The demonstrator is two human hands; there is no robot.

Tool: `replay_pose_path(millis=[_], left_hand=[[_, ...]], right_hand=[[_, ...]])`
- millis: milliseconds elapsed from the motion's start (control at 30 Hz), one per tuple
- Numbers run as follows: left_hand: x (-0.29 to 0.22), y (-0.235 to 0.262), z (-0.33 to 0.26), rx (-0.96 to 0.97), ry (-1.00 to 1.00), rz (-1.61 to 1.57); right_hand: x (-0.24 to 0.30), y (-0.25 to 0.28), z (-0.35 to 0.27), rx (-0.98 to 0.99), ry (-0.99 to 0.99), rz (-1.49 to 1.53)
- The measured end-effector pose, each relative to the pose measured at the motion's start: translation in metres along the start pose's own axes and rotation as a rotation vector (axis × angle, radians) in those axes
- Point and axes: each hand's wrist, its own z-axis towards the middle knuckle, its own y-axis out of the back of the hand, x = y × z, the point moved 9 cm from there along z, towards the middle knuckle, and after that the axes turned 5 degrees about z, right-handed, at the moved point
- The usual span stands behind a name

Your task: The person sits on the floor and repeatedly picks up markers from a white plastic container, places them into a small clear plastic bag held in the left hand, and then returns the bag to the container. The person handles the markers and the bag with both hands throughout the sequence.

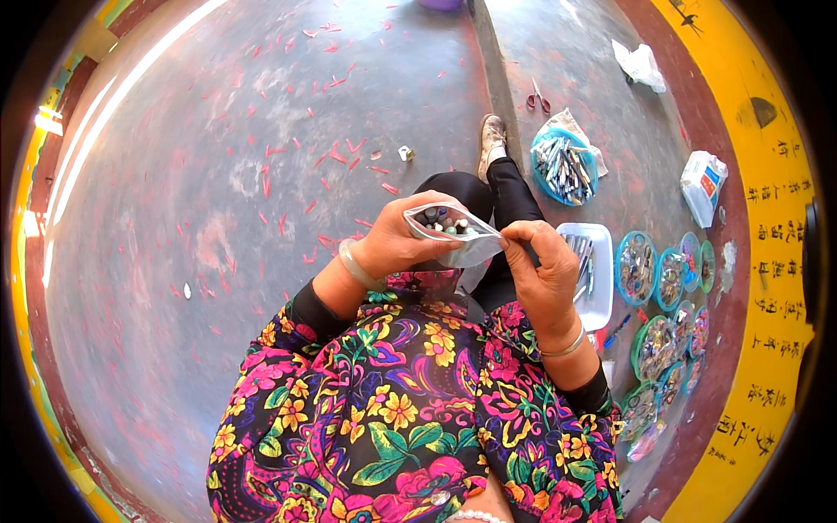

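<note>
A clear plastic zip bag (475, 253) is held over my lap, its mouth spread apart. Inside, the ends of several pen-like sticks (445, 220) show, some dark, some white or pale green; their lower parts are hidden. My left hand (397, 237) wraps around the bag's left side, thumb below and fingers above. At the right corner of the bag's mouth, my right hand (542, 261) pinches the edge between thumb and forefinger. Just right of that hand lies a white tray (602, 317) with several silvery pens (584, 261) in it.
A blue round basket (538, 179) full of pens stands ahead to the right, near red-handled scissors (539, 98). Several round baskets (636, 266) of small parts cluster at right. A white packet (703, 187) and plastic bag (641, 65) lie by the wall. Red scraps (266, 179) litter the floor.
</note>
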Motion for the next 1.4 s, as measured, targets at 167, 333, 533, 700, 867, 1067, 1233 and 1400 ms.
replay_pose_path(millis=[167,333,533,700,867,1067,1233,1400], left_hand=[[0.002,0.004,-0.001,-0.006,0.056,0.016],[-0.016,0.002,0.002,0.023,-0.184,0.191],[0.009,0.003,-0.002,-0.011,0.041,0.001],[0.011,0.007,-0.002,-0.06,0.071,-0.044],[0.011,0.01,0.001,-0.112,0.129,-0.037],[0.013,0.013,-0.002,-0.128,0.144,-0.019],[0.014,0.006,0.001,-0.117,0.141,-0.011],[0.016,0.003,0.001,-0.129,0.141,0.04]], right_hand=[[0.001,-0.001,0.002,-0.006,0.06,-0.024],[-0.001,0.001,0.001,0.013,0.027,-0.008],[-0.035,-0.001,-0.004,0.007,-0.204,0.227],[-0.071,-0.023,-0.02,0.197,-0.372,0.316],[-0.097,-0.007,-0.031,0.127,-0.437,0.357],[-0.199,0.118,-0.091,-0.373,-0.583,0.207],[-0.303,0.219,-0.225,-0.741,-0.943,0.146],[-0.395,0.196,-0.345,-0.73,-1.294,0.167]])
